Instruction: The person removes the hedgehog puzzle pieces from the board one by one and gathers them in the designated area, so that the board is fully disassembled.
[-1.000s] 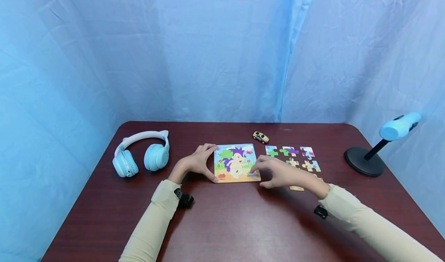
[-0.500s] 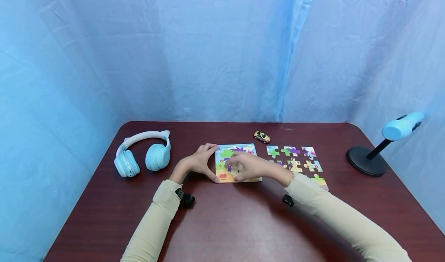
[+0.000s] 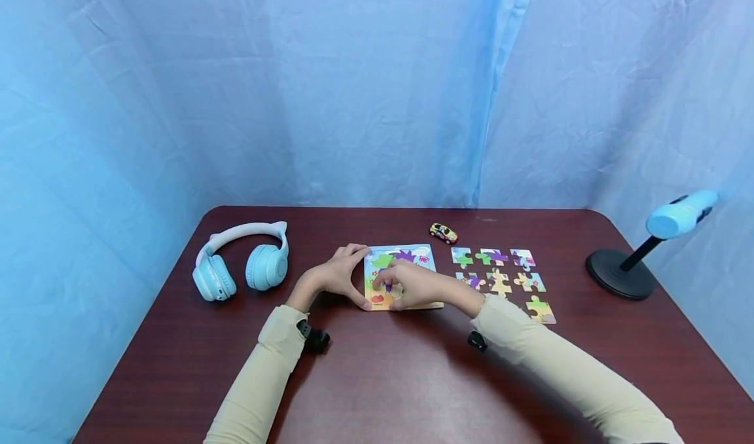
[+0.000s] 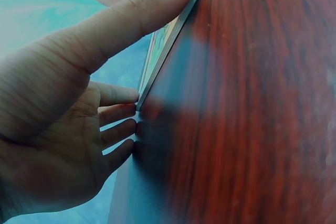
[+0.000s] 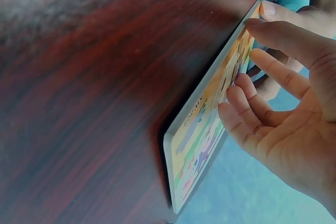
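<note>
A colourful puzzle board (image 3: 421, 255) with a purple-haired animal picture lies flat on the dark red table (image 3: 383, 378). My left hand (image 3: 355, 277) grips its left edge: the thumb lies along the near edge and the index finger hooks the far corner, as the left wrist view shows (image 4: 152, 51). My right hand (image 3: 390, 284) lies over the left half of the board. Its slightly bent fingertips (image 5: 237, 85) touch the picture face of the board (image 5: 202, 129). I see no loose piece in it. Several loose puzzle pieces (image 3: 499, 279) lie in rows to the right of the board.
Light blue cat-ear headphones (image 3: 238, 260) lie at the left of the table. A small toy car (image 3: 442, 232) sits behind the board. At the right edge stands a black round base (image 3: 617, 272) with a tilted blue device. Blue cloth hangs all around.
My right hand moved left from the board's near right corner onto its left half. A loose piece now shows at the near right. My left hand kept its hold.
</note>
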{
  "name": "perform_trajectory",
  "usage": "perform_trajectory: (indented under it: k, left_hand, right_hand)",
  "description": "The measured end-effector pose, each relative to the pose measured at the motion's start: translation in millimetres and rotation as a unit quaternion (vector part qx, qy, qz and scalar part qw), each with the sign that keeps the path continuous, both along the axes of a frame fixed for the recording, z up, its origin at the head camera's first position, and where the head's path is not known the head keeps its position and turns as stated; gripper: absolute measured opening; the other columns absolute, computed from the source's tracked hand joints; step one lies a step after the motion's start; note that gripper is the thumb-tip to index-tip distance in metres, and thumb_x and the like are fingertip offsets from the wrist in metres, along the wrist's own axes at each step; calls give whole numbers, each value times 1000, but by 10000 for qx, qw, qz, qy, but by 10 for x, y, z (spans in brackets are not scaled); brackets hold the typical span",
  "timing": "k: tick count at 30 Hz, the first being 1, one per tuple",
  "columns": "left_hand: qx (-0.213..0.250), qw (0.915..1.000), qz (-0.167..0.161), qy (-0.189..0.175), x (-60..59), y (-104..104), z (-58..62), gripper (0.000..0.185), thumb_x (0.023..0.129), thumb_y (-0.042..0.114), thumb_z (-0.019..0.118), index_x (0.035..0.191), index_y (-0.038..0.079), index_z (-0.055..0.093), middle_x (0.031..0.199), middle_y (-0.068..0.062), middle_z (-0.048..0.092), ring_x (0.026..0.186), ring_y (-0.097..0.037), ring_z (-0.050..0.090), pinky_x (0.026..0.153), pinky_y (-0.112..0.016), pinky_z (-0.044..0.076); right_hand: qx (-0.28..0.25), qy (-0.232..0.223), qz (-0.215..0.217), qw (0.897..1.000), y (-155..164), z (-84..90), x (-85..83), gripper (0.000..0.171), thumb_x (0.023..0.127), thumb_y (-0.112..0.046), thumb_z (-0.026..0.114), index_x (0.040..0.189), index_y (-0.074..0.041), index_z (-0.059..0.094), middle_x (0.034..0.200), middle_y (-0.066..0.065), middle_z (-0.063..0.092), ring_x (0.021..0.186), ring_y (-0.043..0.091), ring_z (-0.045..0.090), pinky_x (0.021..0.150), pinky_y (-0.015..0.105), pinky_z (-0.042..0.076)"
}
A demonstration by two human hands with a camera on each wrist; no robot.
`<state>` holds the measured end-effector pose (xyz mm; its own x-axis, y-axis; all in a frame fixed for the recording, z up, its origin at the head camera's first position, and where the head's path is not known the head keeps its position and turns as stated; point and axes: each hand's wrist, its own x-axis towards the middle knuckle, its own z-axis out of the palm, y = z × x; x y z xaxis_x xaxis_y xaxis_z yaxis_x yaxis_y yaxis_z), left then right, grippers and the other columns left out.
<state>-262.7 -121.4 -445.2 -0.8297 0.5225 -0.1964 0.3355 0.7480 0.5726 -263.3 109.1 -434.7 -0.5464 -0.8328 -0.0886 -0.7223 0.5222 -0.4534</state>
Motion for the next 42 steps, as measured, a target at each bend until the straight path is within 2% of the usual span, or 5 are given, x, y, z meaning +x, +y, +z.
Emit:
perform_trajectory:
  k: [5,14,36,42]
  left_hand:
    - [6,10000,-56,78,3,-7,-5,118,73,41,92,162,4,24,163,-16,26,147,-36,24,118,-56,33]
    - [-30,10000,-24,7,-4,-9,1,118,73,41,92,163,6,23,164,-14,24,149,-35,23,119,-55,32]
    - [-21,10000,-6,2,-12,1,-15,119,72,41,92,162,6,24,164,-14,25,149,-35,23,119,-55,32]
    - [-21,10000,9,-17,-11,-4,-9,118,73,41,92,163,6,23,164,-13,25,148,-34,23,119,-54,33]
  right_hand:
    - [-73,-88,7,9999,-11,13,11,40,79,-9,84,117,-10,72,107,8,64,97,19,53,81,30,48]
    - [-116,-361,-175,9991,-26,22,9,39,80,-9,85,117,-11,72,107,9,62,97,22,56,78,26,49]
    - [-94,-151,-64,9998,-52,50,17,32,81,-9,83,112,-5,75,106,6,69,98,25,59,83,30,51]
    - [-109,10,12,9999,-50,65,26,33,79,-6,80,112,-6,75,108,6,70,99,21,58,86,33,52]
